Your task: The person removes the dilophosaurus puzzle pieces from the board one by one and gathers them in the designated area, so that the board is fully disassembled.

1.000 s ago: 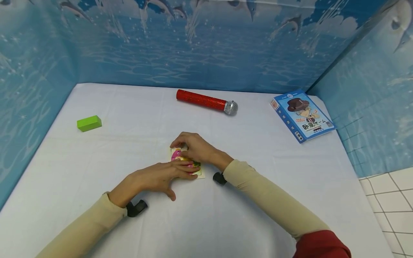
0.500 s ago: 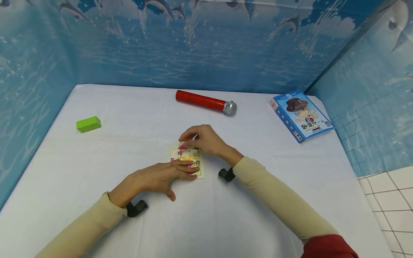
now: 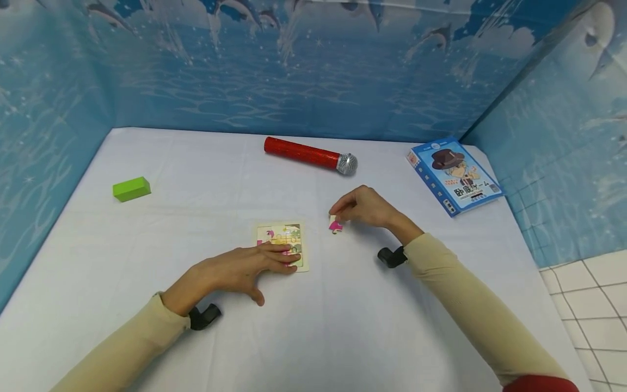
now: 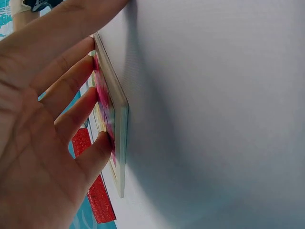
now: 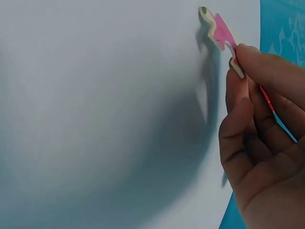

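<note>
A small jigsaw puzzle in a pale tray (image 3: 305, 261) lies on the white table, its print yellow, green and pink. Across the lower part of the puzzle rest the fairly straight fingers of my left hand (image 3: 235, 272), thumb spread on the near side; they hide that part of the picture. The left wrist view has the fingertips touching the pink print beside the tray's thick edge (image 4: 125, 143). To the right of the tray, my right hand (image 3: 369, 211) pinches a pink and cream puzzle piece (image 5: 222, 32) between thumb and finger, just above the cloth by its shadow.
A red glitter microphone (image 3: 308, 154) lies at the back. A green block (image 3: 131, 189) is at the left, and a blue game box (image 3: 455, 175) at the back right. Blue dolphin-print curtains (image 3: 274, 81) stand behind and at both sides of the table.
My right hand has drawn the puzzle piece off the top of the puzzle and carried it to the right, away from the tray. The left hand has stayed in place.
</note>
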`<action>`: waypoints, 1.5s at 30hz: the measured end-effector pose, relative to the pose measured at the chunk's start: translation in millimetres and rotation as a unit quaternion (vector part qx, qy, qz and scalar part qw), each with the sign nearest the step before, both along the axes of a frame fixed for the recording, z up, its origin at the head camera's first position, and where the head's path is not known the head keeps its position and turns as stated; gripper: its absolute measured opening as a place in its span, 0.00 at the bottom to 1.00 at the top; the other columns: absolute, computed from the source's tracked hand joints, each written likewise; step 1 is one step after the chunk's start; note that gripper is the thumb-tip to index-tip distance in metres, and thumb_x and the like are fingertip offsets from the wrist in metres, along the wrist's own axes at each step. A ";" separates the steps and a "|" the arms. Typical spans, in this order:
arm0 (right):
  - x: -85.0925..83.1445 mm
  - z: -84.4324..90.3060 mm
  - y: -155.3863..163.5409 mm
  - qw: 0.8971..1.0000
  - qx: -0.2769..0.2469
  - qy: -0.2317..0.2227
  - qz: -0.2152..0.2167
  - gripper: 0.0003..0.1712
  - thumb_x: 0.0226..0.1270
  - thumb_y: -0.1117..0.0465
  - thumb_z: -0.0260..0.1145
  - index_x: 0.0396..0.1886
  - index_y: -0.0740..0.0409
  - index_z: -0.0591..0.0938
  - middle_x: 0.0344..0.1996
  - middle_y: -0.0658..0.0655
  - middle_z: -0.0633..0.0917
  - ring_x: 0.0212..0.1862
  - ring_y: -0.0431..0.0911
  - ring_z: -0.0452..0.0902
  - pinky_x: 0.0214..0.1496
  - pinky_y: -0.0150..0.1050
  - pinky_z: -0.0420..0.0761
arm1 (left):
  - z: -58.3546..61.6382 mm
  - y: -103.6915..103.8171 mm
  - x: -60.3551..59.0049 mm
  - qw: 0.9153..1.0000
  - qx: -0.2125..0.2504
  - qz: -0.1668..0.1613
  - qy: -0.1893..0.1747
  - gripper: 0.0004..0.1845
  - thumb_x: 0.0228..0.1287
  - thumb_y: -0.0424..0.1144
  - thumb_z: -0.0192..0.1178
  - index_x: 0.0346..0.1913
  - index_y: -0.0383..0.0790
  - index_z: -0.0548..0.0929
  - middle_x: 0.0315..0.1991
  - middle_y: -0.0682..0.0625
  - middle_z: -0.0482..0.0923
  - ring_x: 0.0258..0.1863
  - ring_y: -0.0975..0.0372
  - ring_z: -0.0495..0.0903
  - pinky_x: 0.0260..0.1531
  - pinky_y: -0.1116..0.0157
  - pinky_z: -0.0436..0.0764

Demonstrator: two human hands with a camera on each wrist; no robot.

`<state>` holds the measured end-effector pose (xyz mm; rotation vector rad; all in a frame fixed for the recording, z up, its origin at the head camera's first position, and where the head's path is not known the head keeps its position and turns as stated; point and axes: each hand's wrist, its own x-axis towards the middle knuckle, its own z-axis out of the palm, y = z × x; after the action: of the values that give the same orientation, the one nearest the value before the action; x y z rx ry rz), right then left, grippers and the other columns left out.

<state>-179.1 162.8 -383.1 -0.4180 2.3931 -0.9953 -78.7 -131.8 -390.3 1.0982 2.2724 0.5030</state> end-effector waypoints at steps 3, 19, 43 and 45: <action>-0.8 -4.1 4.7 1.000 0.008 0.016 -0.008 0.10 0.55 0.64 0.66 0.37 0.50 0.85 0.36 0.50 0.85 0.37 0.44 0.76 0.42 0.35 0.77 | -0.3 -0.3 -0.3 1.000 0.004 -0.002 0.005 0.44 0.37 0.46 0.73 0.63 0.56 0.67 0.68 0.67 0.52 0.70 0.66 0.46 0.65 0.55 0.57; 6.4 -10.4 -1.3 0.995 0.033 0.096 -0.009 0.09 0.54 0.66 0.66 0.34 0.50 0.85 0.33 0.48 0.84 0.37 0.43 0.74 0.39 0.35 0.76 | 0.6 -0.6 -0.6 1.000 0.001 0.001 0.000 0.43 0.37 0.46 0.73 0.63 0.57 0.67 0.68 0.67 0.52 0.70 0.66 0.46 0.64 0.55 0.58; 19.4 -4.9 -85.2 0.976 0.044 0.160 0.140 0.19 0.54 0.63 0.67 0.48 0.52 0.81 0.45 0.47 0.82 0.50 0.39 0.75 0.54 0.34 0.74 | 2.4 -1.7 -1.7 1.000 0.003 -0.005 0.005 0.44 0.36 0.46 0.73 0.63 0.56 0.67 0.69 0.67 0.51 0.70 0.66 0.47 0.62 0.55 0.61; 21.8 -5.5 -92.4 0.969 0.063 0.174 0.166 0.19 0.55 0.63 0.66 0.49 0.52 0.81 0.46 0.47 0.82 0.51 0.38 0.74 0.56 0.34 0.72 | 2.8 -1.7 -1.8 1.000 0.004 -0.005 0.003 0.44 0.36 0.46 0.73 0.63 0.56 0.67 0.69 0.66 0.51 0.70 0.66 0.46 0.63 0.55 0.61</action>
<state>-157.3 70.4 -388.6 -0.9774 2.5528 -0.6556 -80.5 -133.5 -387.5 1.1157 2.2706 0.5060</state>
